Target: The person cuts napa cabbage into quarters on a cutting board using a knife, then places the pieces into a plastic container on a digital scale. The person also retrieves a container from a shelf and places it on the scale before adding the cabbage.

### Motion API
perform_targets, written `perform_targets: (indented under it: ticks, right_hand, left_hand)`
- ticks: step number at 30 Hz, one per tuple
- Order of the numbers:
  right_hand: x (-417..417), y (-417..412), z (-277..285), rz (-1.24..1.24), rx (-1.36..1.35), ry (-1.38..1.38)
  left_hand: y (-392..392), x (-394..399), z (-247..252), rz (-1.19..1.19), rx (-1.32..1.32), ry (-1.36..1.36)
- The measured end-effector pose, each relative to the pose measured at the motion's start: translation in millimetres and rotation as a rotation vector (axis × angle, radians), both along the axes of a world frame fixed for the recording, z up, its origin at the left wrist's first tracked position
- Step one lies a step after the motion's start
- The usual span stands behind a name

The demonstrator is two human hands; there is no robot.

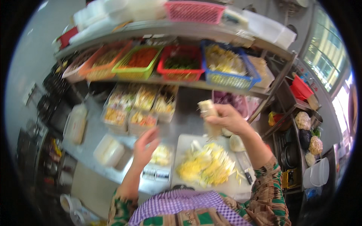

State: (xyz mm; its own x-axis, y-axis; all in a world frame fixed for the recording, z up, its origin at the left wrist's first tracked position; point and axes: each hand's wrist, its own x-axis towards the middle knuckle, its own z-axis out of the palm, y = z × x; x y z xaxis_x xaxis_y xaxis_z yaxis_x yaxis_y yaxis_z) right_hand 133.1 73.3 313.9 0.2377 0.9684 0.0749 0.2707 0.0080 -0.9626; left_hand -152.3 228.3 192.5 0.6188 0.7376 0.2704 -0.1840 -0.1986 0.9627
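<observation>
My right hand (pixel 229 118) grips a pale, stringy bundle (pixel 210 118), apparently enoki mushrooms, above the far part of a white cutting board (pixel 181 144); it is blurred. Empty, with fingers apart, my left hand (pixel 144 147) hovers over a kitchen scale (pixel 155 174) beside the board. A portion of cut cabbage (pixel 161 154) rests on the scale, its holder partly hidden. Shredded yellow napa cabbage (pixel 209 166) is heaped on the board. A knife with a black handle (pixel 249 178) lies at the board's right side, near a white vegetable piece (pixel 237 143).
Several tubs of mixed vegetables (pixel 116 115) stand at the back left, and stacked white containers (pixel 109 151) nearer. Overhead, a metal shelf (pixel 181 83) bears a red basket (pixel 181 75) and a blue basket (pixel 230 77). Its post (pixel 278 87) rises at the right. Purple vegetables (pixel 229 100) sit beneath.
</observation>
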Motion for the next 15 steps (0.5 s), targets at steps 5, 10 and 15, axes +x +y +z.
perform_targets:
  ticks: [5, 10, 15]
  right_hand:
    - [-84.5, 39.3, -90.1, 0.168, -0.211, 0.017]
    - [-126.1, 55.8, -105.7, 0.237, -0.261, -0.297]
    - [-94.0, 73.6, -119.8, 0.143, -0.212, -0.108]
  left_hand:
    - [-4.0, 28.5, -1.3, -0.204, -0.115, 0.083]
    - [-0.9, -12.1, -35.6, -0.132, -0.141, 0.062]
    - [4.8, -46.3, -31.4, -0.136, -0.208, 0.151]
